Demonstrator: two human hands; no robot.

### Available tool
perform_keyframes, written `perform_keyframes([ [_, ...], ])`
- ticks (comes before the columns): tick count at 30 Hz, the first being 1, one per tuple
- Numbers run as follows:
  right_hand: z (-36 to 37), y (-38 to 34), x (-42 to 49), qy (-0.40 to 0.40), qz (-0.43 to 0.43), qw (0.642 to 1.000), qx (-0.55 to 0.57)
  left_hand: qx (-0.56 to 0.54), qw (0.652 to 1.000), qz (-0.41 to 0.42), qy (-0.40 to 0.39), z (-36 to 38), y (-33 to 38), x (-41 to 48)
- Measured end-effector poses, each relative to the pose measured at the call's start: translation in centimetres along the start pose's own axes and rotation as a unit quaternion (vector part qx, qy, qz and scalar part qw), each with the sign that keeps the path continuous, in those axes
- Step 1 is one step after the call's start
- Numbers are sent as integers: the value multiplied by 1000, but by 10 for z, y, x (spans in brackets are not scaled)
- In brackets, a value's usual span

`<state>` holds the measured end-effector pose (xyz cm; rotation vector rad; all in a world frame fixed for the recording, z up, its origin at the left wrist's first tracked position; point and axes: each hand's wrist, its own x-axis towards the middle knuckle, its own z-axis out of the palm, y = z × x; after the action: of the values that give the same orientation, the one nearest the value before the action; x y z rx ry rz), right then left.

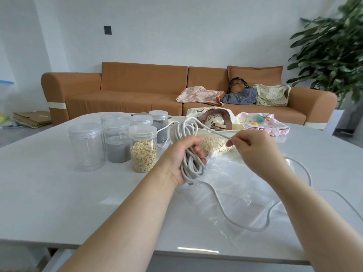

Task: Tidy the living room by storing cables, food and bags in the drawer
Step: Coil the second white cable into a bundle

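My left hand (183,160) grips a bundle of coiled white cable (185,134) above the white table (59,189). My right hand (253,148) pinches a strand of the same cable, which runs from the coil's top. The loose tail of the cable (265,226) snakes over a clear plastic bag (231,193) lying flat on the table. Behind my hands lies a clear bag of oats (213,143). Several clear jars stand at the left, one with oats (143,148), one with grey grain (116,144), one empty (86,146).
Two cloth bags, a tote with brown straps (216,118) and a pink one (263,122), lie at the table's far side. A brown sofa (121,91) behind holds several more bags (271,95). A potted plant (334,52) stands at the right.
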<state>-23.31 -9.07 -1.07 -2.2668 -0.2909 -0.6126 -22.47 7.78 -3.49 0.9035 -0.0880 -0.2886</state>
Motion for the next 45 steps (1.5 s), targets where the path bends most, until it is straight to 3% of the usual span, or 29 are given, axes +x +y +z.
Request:
perform_keyframes([
  [4,3,-10,-8,-66,-28,997,12,15,998,37,38,3,-1,0],
  [11,9,-14,-15,-139,-45,989,5,-48,997,59,-15,8,-2,1],
  [18,10,-15,-15,-204,-38,978,24,-86,992,88,41,9,0,-1],
  [21,6,-9,-12,-238,-28,971,18,-167,980,107,-21,5,6,-5],
  [25,0,-1,-6,-198,-7,980,20,-246,953,129,-117,-2,12,-7],
  [32,-2,12,-1,-128,-21,990,-59,15,989,141,32,-2,13,-2],
  [34,-4,15,2,-128,-23,987,-97,121,970,179,112,-1,10,-1],
  [37,-14,16,7,-120,4,982,-143,263,913,242,198,1,7,1],
  [42,-19,17,9,-117,-11,973,-198,301,878,253,272,-4,6,5],
  [45,-18,14,8,-113,-28,967,-225,300,883,239,271,-4,7,4],
])
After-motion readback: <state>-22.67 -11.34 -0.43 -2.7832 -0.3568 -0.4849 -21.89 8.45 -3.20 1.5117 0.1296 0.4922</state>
